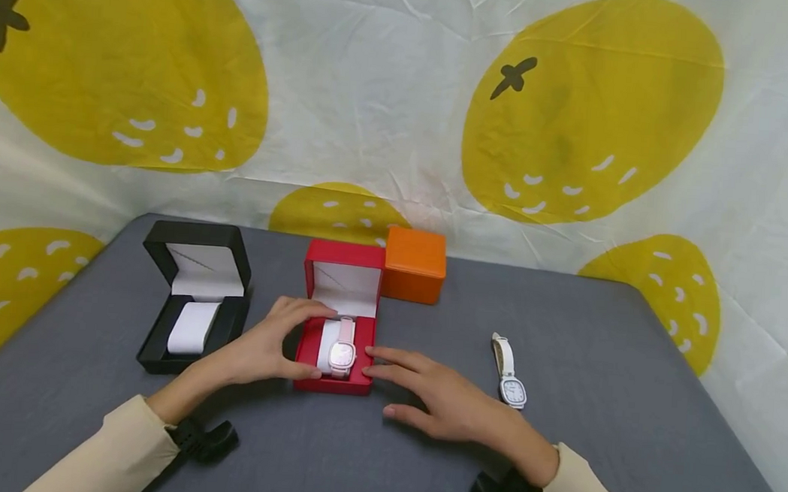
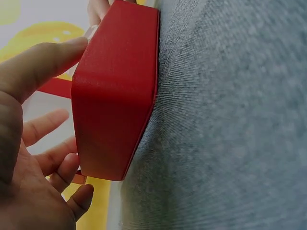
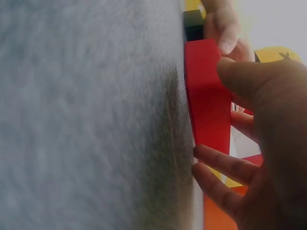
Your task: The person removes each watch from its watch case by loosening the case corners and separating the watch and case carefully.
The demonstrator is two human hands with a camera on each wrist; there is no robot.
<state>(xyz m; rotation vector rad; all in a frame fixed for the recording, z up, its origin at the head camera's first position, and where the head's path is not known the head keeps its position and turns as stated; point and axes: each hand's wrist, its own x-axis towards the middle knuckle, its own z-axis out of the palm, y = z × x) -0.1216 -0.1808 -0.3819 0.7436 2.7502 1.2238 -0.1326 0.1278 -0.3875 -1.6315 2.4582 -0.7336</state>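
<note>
In the head view, a red watch box (image 1: 304, 353) stands with its lid up, and a watch with a pink strap (image 1: 342, 354) lies in it, round a white cushion (image 1: 326, 347). My left hand (image 1: 269, 344) spans the box from its left side. The thumb reaches the front rim and the index finger the cushion's far end; in the left wrist view the other fingers (image 2: 60, 158) spread loosely behind the box. My right hand (image 1: 449, 396) is at the box's right side, fingertips right at its edge, fingers fairly straight and nothing held.
To the left, an open black watch box (image 1: 157, 348) holds a bare white cushion (image 1: 192, 328). A closed orange box (image 1: 414, 266) stands behind the red one. On the right, a white-strapped watch (image 1: 512, 389) lies on the grey tabletop (image 1: 603, 364), beyond my right wrist.
</note>
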